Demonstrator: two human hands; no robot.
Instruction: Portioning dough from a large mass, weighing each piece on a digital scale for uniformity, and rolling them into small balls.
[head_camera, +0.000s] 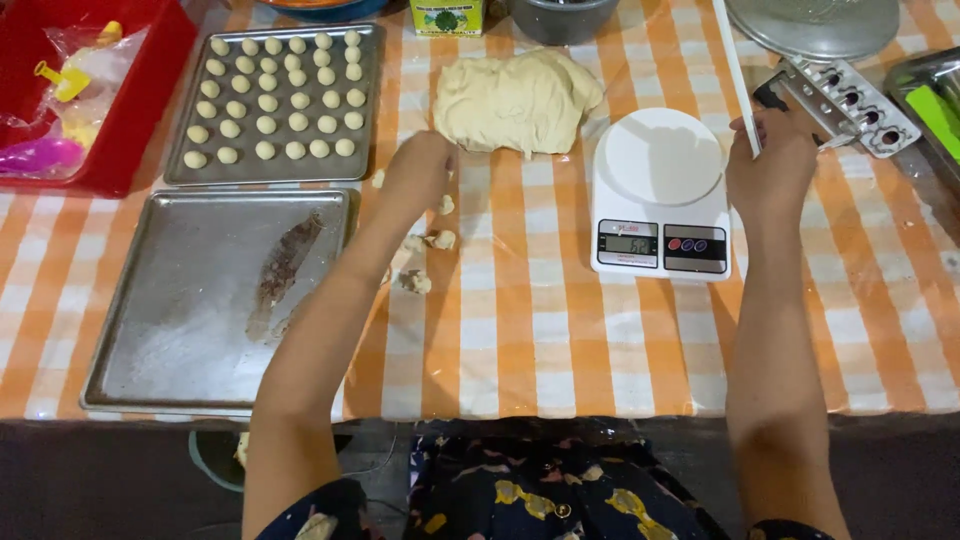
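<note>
Near the table's far edge, dough is being portioned for weighing.
Left hand (420, 170) is reaching, curled, toward the dough lump (515, 100); whether it grips is unclear. Right hand (770, 165) is clasping a white scraper (737, 75) beside the scale (660, 195). Cutting a piece seems next.

Red bin (140, 110) — empty steel tray (190, 330), far left

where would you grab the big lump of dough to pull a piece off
Probably at its lower left corner, coming from the left hand's side. The dough lump lies flat and broad on the checked cloth, and that edge is nearest the hand. The scale crowds the right edge.
</note>
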